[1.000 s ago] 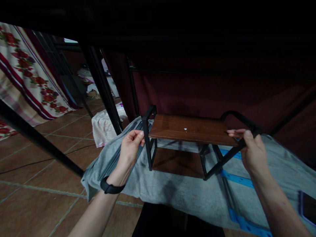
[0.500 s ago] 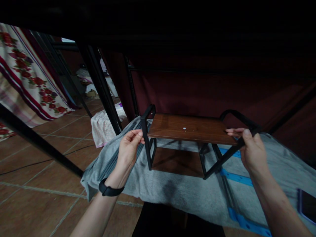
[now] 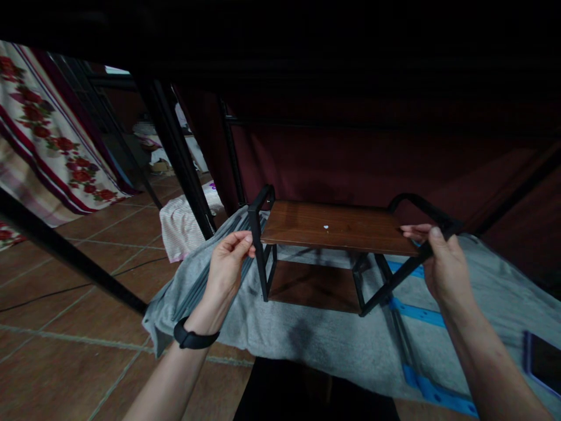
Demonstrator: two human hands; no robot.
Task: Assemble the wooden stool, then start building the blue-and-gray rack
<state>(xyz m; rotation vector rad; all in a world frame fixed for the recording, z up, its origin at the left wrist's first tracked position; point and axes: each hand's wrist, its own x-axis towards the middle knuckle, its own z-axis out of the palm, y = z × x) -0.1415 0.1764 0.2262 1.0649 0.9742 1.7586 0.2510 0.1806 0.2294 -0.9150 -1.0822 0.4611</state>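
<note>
A small two-tier shelf with a brown wood-grain upper board [image 3: 302, 225], a lower board [image 3: 315, 285] and black metal side frames stands on a grey cloth [image 3: 280, 336]. My left hand [image 3: 230, 257], a black band on its wrist, is closed in a pinch against the outside of the left side frame [image 3: 258, 245]; what its fingertips hold, if anything, is hidden. On the other side, my right hand [image 3: 445, 260] grips the right side frame [image 3: 407, 270], thumb in front and fingers behind. That frame leans outward at the top. A small white bit [image 3: 325, 227] lies on the upper board.
Grey rods [image 3: 205, 286] lie on the cloth at left. Blue strips with holes [image 3: 421, 314] and a metal bar lie at right, near a phone [image 3: 543, 362]. Black posts [image 3: 184, 158] and a dark overhead surface surround the spot. A cable [image 3: 83, 286] crosses the tiled floor.
The view has shifted very slightly. Both hands keep their places on the shelf's side frames, and the right hand with its frame has moved slightly to the left.
</note>
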